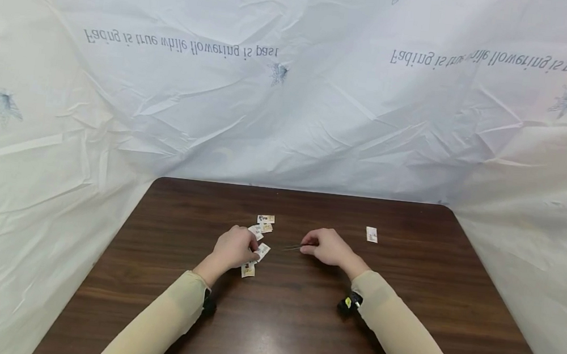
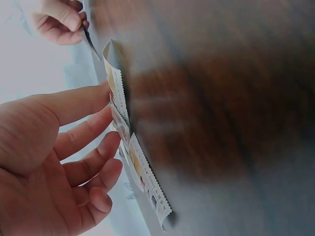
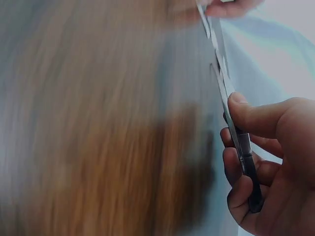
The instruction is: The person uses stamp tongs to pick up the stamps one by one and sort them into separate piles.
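Observation:
Several postage stamps with toothed edges lie in a loose, overlapping group left of the table's middle. My left hand (image 1: 233,247) reaches over them, its thumb and index finger pinching one stamp (image 1: 263,252) at the edge. Up close in the left wrist view, that stamp (image 2: 117,91) bends upward, and another stamp (image 2: 147,179) lies beside it. With thumb and fingers my right hand (image 1: 327,246) holds metal tweezers (image 3: 224,83) by their dark end. The tweezers' tips are apart and point left towards the stamps, with nothing visible between them.
A single stamp (image 1: 372,234) lies apart on the right of the brown wooden table (image 1: 375,345). Behind and at the sides hangs a white printed sheet (image 1: 289,120), meeting the table's far edge. Each wrist carries a small black camera (image 1: 350,304).

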